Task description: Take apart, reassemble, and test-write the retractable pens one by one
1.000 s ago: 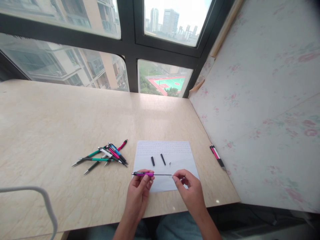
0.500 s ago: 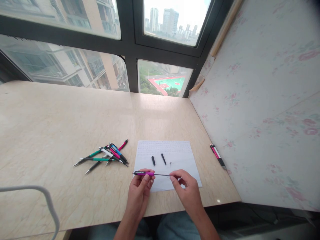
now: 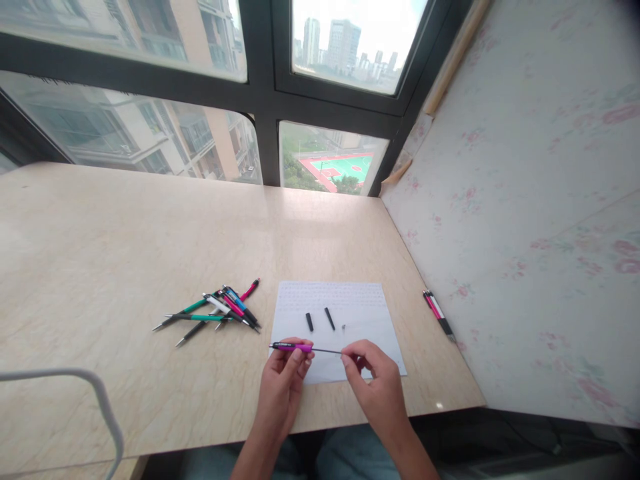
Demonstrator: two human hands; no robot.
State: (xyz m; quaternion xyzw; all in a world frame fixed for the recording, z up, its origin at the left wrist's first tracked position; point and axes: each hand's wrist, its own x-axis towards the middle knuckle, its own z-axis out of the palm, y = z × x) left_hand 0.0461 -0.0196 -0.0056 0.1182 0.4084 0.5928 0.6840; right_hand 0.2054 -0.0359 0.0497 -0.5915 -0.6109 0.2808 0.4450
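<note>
Between the fingers of my left hand (image 3: 284, 383) is a purple pen barrel (image 3: 301, 347) with a black clip end pointing left. A thin dark pen refill (image 3: 327, 351) sticks out of the barrel's right end. The thumb and fingertips of my right hand (image 3: 376, 377) pinch the refill's far end. Both hands hover over the near part of a sheet of paper (image 3: 357, 300) with lines of writing at its top. On the sheet lie a short black grip sleeve (image 3: 309, 322), a slim black tube (image 3: 329, 318) and a tiny metal tip (image 3: 343, 327).
A heap of several pens (image 3: 220, 312) lies left of the paper. Pens in white, pink and black (image 3: 438, 315) rest along the wall at the right. A grey curved tube (image 3: 97, 393) rises at the lower left. Windows back the marble-patterned tabletop (image 3: 125, 247).
The whole view has shifted slightly, so everything sits a little farther right. Both hands keep the same hold on the barrel and refill.
</note>
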